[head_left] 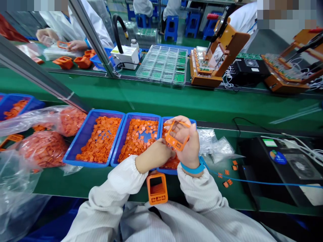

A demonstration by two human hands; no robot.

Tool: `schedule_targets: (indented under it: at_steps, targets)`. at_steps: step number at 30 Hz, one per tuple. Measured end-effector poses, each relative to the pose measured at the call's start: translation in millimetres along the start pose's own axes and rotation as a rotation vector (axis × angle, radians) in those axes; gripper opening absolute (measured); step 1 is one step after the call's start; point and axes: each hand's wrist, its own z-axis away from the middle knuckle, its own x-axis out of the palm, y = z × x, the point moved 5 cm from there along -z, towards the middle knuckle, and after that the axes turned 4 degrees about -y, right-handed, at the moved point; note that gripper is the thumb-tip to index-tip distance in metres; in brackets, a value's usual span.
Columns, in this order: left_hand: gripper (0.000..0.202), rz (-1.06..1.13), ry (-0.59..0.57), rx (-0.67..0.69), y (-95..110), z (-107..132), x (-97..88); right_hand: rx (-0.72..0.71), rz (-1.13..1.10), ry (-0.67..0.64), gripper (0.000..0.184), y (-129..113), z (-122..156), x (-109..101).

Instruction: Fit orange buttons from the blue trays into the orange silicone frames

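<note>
My right hand (189, 143), wearing a blue wrist strap (193, 169), holds up an orange plastic frame (179, 145) with a large square opening. The palm shows through that opening. Close against the frame's lower left side is my left hand (159, 153), its fingers curled inward; whatever they pinch is hidden. Both hands are over the rightmost blue bin (166, 170), where small orange parts (171, 163) lie. Below them, at the bench's front edge, several similar orange frames (157, 199) stand stacked together.
To the left are two blue bins (67, 155) (114, 160) of small orange pieces and bagged orange parts (43, 148). Clear plastic bags (219, 148), loose orange pieces (227, 172) and a black box (282, 168) lie right. A blue cord (252, 182) crosses there. Co-workers sit across the bench.
</note>
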Motion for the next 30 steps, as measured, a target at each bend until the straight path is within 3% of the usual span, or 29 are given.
schedule_targets:
  at_steps: [4,7,12,18,23,27,30]
  targets:
    - [0.023,0.255,0.002,-0.036,0,0,-26.2,-0.022,-0.016,0.040,0.048,-5,-1,-3]
    - [0.018,0.454,0.081,-0.017,-1,9,-51.8,-0.051,-0.018,0.084,0.049,-10,-3,-8]
    - [0.014,0.568,0.231,0.045,-3,30,-84.5,-0.111,-0.048,0.137,0.047,-15,-4,-12]
    - [0.009,0.565,0.398,0.041,-6,43,-107.0,-0.071,-0.034,0.140,0.046,-12,-4,-10]
    - [0.008,0.442,0.677,0.086,4,53,-123.8,-0.058,-0.041,0.155,0.046,-5,-1,-5]
    - [0.004,0.315,0.903,0.110,14,59,-125.8,-0.063,-0.093,0.125,0.038,2,4,3]
    - [0.004,0.292,0.918,0.113,15,57,-121.2,-0.060,-0.085,0.078,0.039,6,7,10]
